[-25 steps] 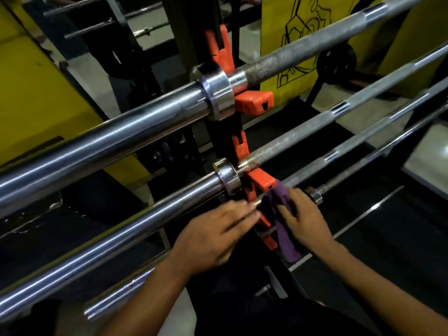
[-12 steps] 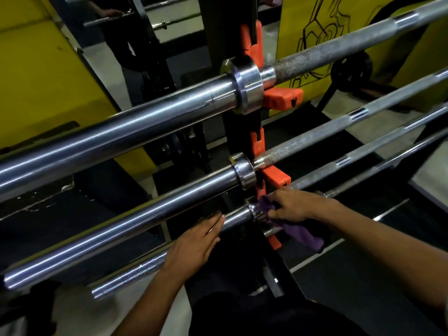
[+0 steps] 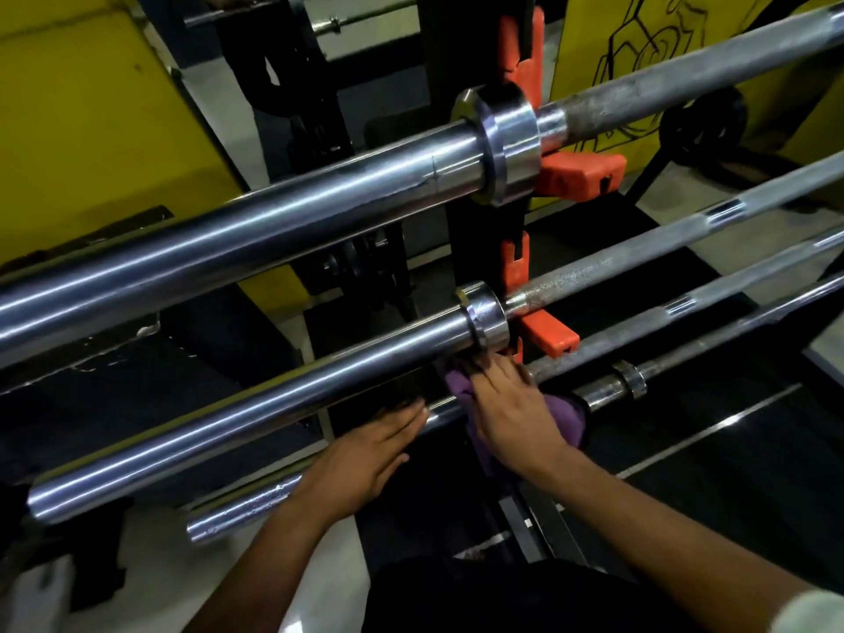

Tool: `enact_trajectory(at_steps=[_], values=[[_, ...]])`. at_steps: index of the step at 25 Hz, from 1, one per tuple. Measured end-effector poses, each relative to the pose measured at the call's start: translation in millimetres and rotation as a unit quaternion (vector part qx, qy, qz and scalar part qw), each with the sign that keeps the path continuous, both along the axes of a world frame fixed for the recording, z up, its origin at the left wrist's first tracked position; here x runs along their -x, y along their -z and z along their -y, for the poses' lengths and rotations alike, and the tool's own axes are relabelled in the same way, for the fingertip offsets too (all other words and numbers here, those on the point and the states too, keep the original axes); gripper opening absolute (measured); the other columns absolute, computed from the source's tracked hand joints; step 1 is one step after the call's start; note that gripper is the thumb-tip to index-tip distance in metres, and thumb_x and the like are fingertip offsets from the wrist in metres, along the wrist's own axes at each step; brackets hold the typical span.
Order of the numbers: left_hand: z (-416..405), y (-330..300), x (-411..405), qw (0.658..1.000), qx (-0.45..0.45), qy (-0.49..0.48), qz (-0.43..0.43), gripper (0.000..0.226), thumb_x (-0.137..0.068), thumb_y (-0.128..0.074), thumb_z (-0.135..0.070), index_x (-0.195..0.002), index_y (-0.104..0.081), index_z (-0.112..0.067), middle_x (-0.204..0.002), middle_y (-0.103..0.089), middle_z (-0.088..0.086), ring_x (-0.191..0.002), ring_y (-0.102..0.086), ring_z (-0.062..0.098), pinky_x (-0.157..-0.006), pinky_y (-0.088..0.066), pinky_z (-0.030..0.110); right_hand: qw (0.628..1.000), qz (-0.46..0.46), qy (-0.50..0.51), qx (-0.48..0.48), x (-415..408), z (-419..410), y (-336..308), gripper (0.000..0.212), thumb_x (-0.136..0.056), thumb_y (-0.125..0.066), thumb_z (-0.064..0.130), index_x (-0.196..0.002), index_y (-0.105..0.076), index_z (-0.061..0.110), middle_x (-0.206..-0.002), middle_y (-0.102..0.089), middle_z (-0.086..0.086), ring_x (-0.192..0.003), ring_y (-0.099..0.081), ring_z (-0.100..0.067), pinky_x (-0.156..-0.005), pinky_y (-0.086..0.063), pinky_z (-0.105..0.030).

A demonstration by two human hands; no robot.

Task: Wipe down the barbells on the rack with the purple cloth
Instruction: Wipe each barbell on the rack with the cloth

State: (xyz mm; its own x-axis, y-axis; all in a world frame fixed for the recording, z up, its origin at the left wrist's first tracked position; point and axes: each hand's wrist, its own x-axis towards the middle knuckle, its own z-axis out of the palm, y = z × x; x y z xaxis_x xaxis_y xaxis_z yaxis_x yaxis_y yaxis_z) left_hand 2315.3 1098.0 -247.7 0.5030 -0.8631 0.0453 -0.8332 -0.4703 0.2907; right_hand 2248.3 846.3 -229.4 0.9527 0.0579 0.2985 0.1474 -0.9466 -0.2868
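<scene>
Barbells lie stacked across the black rack [image 3: 461,249], each shaft seated in an orange hook [image 3: 550,338], so every sleeve sticks out toward you where a cloth can reach round it. Your right hand [image 3: 511,418] presses the purple cloth [image 3: 568,415] over the third barbell [image 3: 255,507] down, right at its collar beside the upright, fingers curled over the fabric and gripping it against the steel. That grip looks meant to wrap the cloth round the bar rather than just brush its top. Your left hand [image 3: 365,454] lies flat on the same sleeve just beside the cloth, fingers straight and holding nothing, likely steadying the bar so it does not roll in its hook. The cloth is bunched, with a loose fold hanging below your palm. The sleeve under your hands shows dull smears, while the top barbell [image 3: 274,230] and second barbell [image 3: 255,404] gleam. A lower bar [image 3: 628,383] sits just beyond the cloth.
</scene>
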Motion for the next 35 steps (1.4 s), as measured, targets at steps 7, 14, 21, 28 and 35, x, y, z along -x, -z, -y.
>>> enact_trajectory(at_steps=[7,14,21,28,35], values=[[-1,6,2,1.0,0.02,-0.007,0.006,0.065,-0.1,-0.056,-0.025,-0.158,-0.028,-0.024,-0.164,-0.023,-0.009,-0.147,-0.033,0.01,-0.116,-0.035,0.028,0.958,-0.262,-0.056,0.098,-74,-15,-7,0.028,-0.09,-0.059,0.022,-0.115,-0.067,0.012,-0.122,-0.066,-0.014,-0.117,-0.061,-0.033,-0.099,-0.05,-0.04],[-4,3,1,1.0,0.003,-0.013,0.003,0.066,-0.101,-0.054,-0.03,-0.159,-0.023,-0.029,-0.165,-0.019,-0.015,-0.147,-0.026,0.002,-0.116,-0.03,0.02,0.928,-0.365,-0.039,0.069,-94,-11,-15,0.019,-0.102,-0.048,0.02,-0.117,-0.058,0.016,-0.118,-0.063,-0.006,-0.117,-0.06,-0.026,-0.092,-0.046,-0.024],[-5,2,-2,1.0,-0.006,-0.004,-0.031,0.063,-0.103,-0.052,-0.028,-0.159,-0.023,-0.028,-0.165,-0.019,-0.014,-0.149,-0.023,0.002,-0.119,-0.03,0.026,0.97,-0.035,0.013,-0.239,36,-12,0,0.04,-0.102,-0.043,0.027,-0.14,-0.044,0.017,-0.138,-0.052,0.005,-0.13,-0.044,0.003,-0.109,-0.033,-0.012],[-2,-3,-2,0.999,-0.003,0.0,-0.051,0.06,-0.104,-0.053,-0.024,-0.158,-0.027,-0.024,-0.165,-0.022,-0.011,-0.149,-0.021,0.0,-0.121,-0.022,0.022,0.776,0.005,0.335,-0.534,106,-21,6,0.025,-0.105,-0.05,0.012,-0.108,-0.062,0.033,-0.097,-0.069,0.018,-0.085,-0.062,0.007,-0.073,-0.044,-0.007],[-12,-7,-13,0.993,-0.064,0.056,-0.078,0.071,-0.104,-0.052,-0.025,-0.161,-0.01,-0.025,-0.168,-0.002,-0.012,-0.152,-0.007,0.0,-0.123,-0.014,0.022,0.376,0.077,0.389,-0.837,40,-71,3,0.017,-0.107,-0.045,0.026,-0.121,-0.054,0.031,-0.105,-0.068,0.003,-0.093,-0.068,-0.012,-0.087,-0.056,-0.032]])
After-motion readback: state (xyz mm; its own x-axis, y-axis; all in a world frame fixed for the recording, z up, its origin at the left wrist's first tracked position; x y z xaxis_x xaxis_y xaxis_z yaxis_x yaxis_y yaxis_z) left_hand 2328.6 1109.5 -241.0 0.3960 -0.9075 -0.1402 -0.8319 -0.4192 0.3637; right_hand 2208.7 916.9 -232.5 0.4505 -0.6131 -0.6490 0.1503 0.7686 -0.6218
